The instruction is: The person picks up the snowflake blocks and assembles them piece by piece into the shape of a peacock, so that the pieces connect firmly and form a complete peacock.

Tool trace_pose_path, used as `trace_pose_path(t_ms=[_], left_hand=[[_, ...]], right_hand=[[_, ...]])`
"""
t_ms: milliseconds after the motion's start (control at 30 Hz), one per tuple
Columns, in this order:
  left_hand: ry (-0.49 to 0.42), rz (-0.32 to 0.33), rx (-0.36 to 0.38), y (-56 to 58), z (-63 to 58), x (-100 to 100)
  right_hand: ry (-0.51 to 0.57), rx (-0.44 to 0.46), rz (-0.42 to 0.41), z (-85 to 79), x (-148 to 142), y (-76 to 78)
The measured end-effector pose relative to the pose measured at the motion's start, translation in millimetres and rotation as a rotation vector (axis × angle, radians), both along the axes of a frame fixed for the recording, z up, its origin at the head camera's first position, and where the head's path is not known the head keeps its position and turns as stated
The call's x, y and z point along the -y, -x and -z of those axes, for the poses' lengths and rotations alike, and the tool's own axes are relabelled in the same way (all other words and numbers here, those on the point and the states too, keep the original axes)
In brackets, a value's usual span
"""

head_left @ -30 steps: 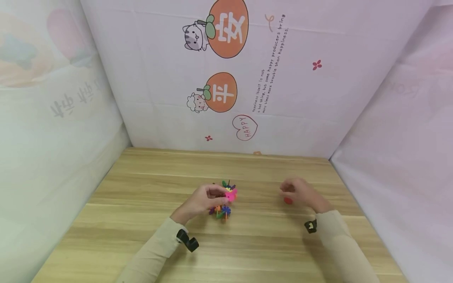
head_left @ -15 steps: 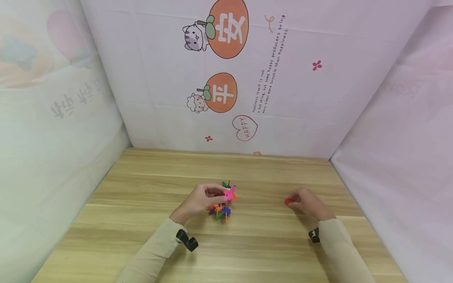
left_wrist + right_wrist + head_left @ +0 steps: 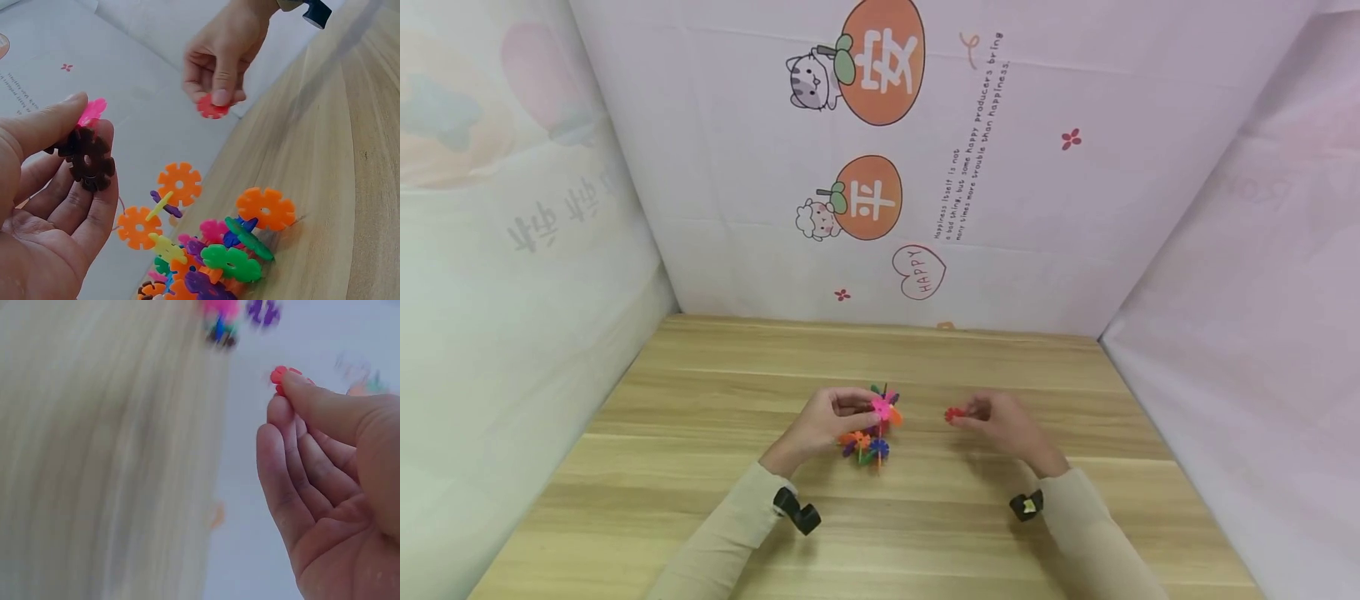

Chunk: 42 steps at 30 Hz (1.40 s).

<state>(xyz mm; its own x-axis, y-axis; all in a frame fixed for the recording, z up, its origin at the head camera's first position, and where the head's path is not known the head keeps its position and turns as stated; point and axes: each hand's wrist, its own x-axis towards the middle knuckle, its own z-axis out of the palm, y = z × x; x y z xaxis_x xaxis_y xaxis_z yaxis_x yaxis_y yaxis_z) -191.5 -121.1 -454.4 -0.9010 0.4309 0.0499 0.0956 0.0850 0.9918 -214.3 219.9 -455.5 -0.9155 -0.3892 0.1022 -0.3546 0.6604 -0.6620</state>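
In the head view my left hand (image 3: 820, 421) pinches joined snowflake building discs near the middle of the table. The left wrist view shows a pink disc (image 3: 94, 110) at the thumb tip and dark brown discs (image 3: 92, 159) against the fingers. My right hand (image 3: 1011, 429) pinches a red snowflake disc (image 3: 953, 414) between thumb and fingertips, a short way to the right of the left hand. Below the left hand lies a cluster of linked discs (image 3: 859, 442) in orange, blue, green, purple and yellow, partly hidden by that hand.
The wooden table (image 3: 925, 533) is enclosed by white printed cloth: a back sheet (image 3: 1000, 275) and cloth on both sides. A black wrist mount (image 3: 797, 511) sits on the left sleeve cuff, another mount (image 3: 1026, 505) on the right.
My right hand reached the red disc on the table, pinched it and has carried it left toward the other hand. The left hand stays in place, the pink disc turned slightly.
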Motion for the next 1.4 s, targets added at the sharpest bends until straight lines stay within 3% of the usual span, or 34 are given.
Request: trace_pose_path(t_ms=[233,500,800,1200,1400], left_hand=[[-0.072,-0.017,-0.004,0.8,2.3,4],[-0.085,-0.033,-0.027,0.7,1.9,6],[-0.087,-0.056,-0.067,1.5,3.1,6],[-0.078,-0.044,-0.103,1.5,1.3,4],[-0.043,-0.044,-0.093,1.7,3.3,4]], right_hand=[[0.132,-0.013,-0.049,-14.2,54,-14.3],[0.210,-0.094,-0.104,-21.5,91,-25.4],[0.218,-0.163,-0.118,-25.2,103,-30.2],[0.141,-0.255,-0.158,-35.0,109,-31.6],[0.094,-0.315,-0.173,-32.2,112,-30.1]])
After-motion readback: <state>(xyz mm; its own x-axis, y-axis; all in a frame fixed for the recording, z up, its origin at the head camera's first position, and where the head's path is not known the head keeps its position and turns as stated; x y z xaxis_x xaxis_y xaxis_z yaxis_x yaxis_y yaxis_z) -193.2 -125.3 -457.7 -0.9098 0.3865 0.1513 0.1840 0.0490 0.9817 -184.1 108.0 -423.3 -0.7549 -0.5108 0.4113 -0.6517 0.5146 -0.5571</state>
